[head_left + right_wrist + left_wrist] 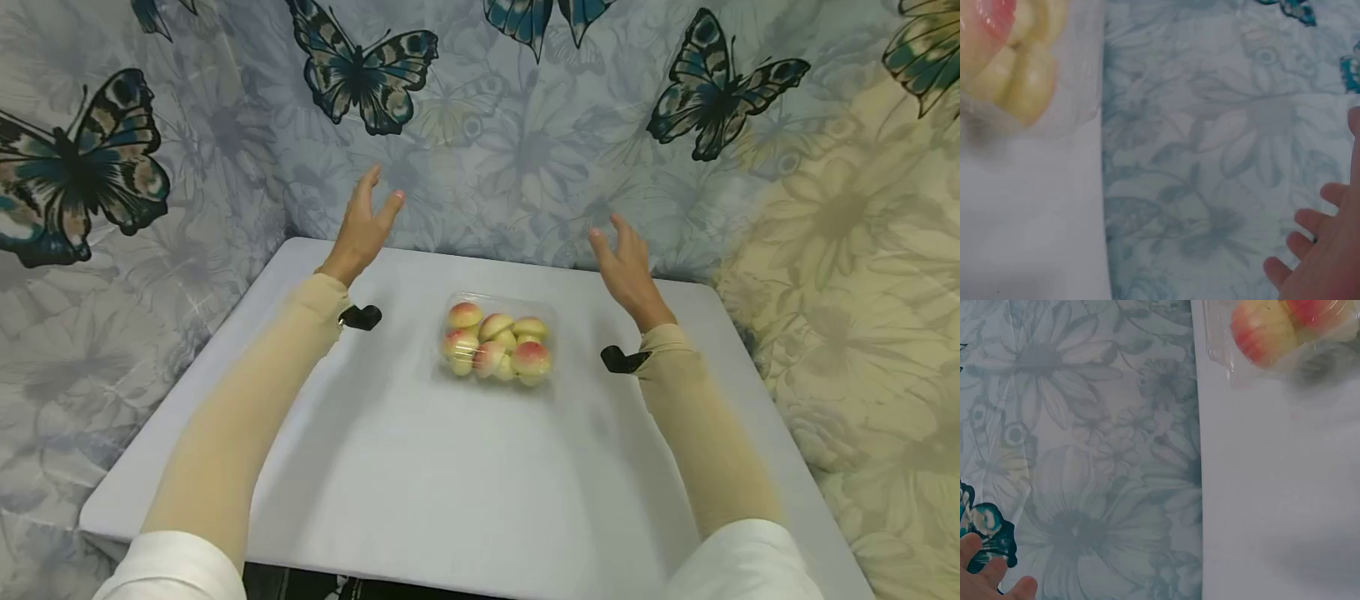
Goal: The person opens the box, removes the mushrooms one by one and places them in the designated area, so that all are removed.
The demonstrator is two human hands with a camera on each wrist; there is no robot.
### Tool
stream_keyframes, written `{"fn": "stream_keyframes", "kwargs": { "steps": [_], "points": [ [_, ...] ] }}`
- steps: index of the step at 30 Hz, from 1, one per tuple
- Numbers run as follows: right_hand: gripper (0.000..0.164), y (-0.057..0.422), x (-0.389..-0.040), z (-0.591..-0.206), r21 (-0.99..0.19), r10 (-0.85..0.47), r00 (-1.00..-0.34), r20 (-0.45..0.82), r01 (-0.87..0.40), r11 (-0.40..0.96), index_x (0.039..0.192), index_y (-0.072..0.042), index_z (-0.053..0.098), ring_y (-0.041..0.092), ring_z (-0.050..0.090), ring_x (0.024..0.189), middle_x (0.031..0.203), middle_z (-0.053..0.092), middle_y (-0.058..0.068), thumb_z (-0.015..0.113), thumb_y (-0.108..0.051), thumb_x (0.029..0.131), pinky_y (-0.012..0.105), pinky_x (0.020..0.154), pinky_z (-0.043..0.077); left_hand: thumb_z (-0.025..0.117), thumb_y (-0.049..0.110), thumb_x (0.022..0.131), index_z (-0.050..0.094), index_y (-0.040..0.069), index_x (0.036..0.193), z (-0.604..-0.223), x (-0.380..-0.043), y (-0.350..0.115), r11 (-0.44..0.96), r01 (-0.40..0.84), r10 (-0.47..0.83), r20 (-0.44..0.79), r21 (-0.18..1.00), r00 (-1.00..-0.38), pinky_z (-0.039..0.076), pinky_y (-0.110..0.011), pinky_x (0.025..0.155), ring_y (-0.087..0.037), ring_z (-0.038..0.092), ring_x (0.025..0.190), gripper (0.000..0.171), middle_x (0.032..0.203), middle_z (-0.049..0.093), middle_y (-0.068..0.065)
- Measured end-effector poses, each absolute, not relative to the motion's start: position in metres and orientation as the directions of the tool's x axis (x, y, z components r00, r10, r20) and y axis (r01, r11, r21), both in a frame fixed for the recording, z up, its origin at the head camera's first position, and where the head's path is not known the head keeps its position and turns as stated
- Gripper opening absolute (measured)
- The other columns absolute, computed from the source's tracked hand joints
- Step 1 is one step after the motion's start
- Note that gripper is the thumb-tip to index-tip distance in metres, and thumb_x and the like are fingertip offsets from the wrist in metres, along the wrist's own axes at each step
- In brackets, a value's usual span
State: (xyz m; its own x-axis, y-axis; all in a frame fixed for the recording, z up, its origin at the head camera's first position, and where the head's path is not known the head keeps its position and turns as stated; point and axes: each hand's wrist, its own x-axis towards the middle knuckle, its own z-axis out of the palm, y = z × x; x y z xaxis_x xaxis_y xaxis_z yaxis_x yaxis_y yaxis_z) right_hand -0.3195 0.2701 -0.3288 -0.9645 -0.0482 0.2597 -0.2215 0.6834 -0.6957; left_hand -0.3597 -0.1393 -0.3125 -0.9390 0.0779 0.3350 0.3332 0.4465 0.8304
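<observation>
A clear plastic box point(498, 342) stands mid-table, packed with several yellow fruits point(532, 359) blushed with red; they look like peaches or apples, whole or in pieces, I cannot tell which. Up and to the left of the box, my left hand point(362, 235) hangs in the air, fingers extended and holding nothing. My right hand point(628, 271) is raised on the box's other side, its fingers loose and its grasp bare. Neither hand touches the box. Part of the box point(1235, 369) appears at the top of the left wrist view, and another part point(1075, 94) at the upper left in the right wrist view.
The white table point(420, 483) carries the box. Behind it and at both sides hangs cloth point(525, 167) printed with flowers and butterflies. A black wrist mount point(362, 317) sticks out from the left wrist, and a second black mount point(624, 360) from the right.
</observation>
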Motion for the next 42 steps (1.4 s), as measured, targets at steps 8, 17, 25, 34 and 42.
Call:
{"fn": "stream_keyframes", "kwargs": {
  "steps": [8, 17, 25, 34, 42],
  "points": [
    [0.074, 0.252, -0.305, -0.331, -0.768, -0.078, -0.956, 0.283, -0.275, 0.578, 0.162, -0.013, 0.018, 0.034, 0.002, 0.158, 0.169, 0.011, 0.015, 0.031, -0.059, 0.105, 0.065, 0.124, 0.011, 0.049, 0.045, 0.102, 0.015, 0.018, 0.162, -0.335, -0.338, -0.125, 0.256, 0.438, 0.133, 0.418, 0.861, -0.899, 0.023, -0.052, 0.126, -0.028, 0.024, 0.155, 0.074, 0.165, 0.027, -0.011],
    [0.062, 0.227, -0.303, -0.333, -0.751, -0.217, -0.905, 0.366, -0.425, 0.505, 0.160, -0.012, 0.024, 0.029, 0.000, 0.158, 0.170, 0.009, 0.009, 0.037, -0.044, 0.108, 0.064, 0.124, 0.013, 0.051, 0.046, 0.102, 0.019, 0.016, 0.161, -0.379, -0.329, -0.108, 0.244, 0.415, 0.234, 0.362, 0.876, -0.902, 0.023, -0.055, 0.125, -0.027, 0.021, 0.156, 0.074, 0.165, 0.029, -0.012],
    [0.067, 0.208, -0.296, -0.359, -0.720, -0.316, -0.909, 0.271, -0.410, 0.560, 0.160, -0.017, 0.027, 0.030, 0.003, 0.158, 0.170, 0.010, 0.007, 0.043, -0.051, 0.105, 0.068, 0.121, 0.014, 0.055, 0.023, 0.101, 0.015, 0.012, 0.162, -0.419, -0.316, -0.096, 0.253, 0.362, 0.312, 0.279, 0.897, -0.908, 0.022, -0.057, 0.125, -0.033, 0.016, 0.157, 0.074, 0.167, 0.021, -0.016],
    [0.072, 0.192, -0.288, -0.373, -0.667, -0.388, -0.896, 0.215, -0.425, 0.611, 0.158, -0.024, 0.031, 0.029, 0.015, 0.156, 0.166, 0.025, 0.002, 0.063, -0.047, 0.097, 0.065, 0.121, 0.017, 0.058, 0.035, 0.099, 0.014, 0.019, 0.162, -0.447, -0.306, -0.090, 0.188, 0.335, 0.287, 0.275, 0.923, -0.918, 0.021, -0.056, 0.125, -0.026, 0.015, 0.158, 0.079, 0.169, 0.018, -0.010],
    [0.080, 0.180, -0.285, -0.381, -0.545, -0.468, -0.869, 0.160, -0.473, 0.693, 0.157, -0.018, 0.036, 0.036, 0.014, 0.158, 0.168, 0.025, 0.008, 0.072, -0.045, 0.091, 0.071, 0.120, 0.013, 0.062, 0.056, 0.093, 0.003, 0.024, 0.164, -0.472, -0.301, -0.081, 0.173, 0.284, 0.315, 0.221, 0.943, -0.923, 0.020, -0.062, 0.124, -0.035, 0.009, 0.159, 0.098, 0.171, 0.005, -0.010]
  ]
}}
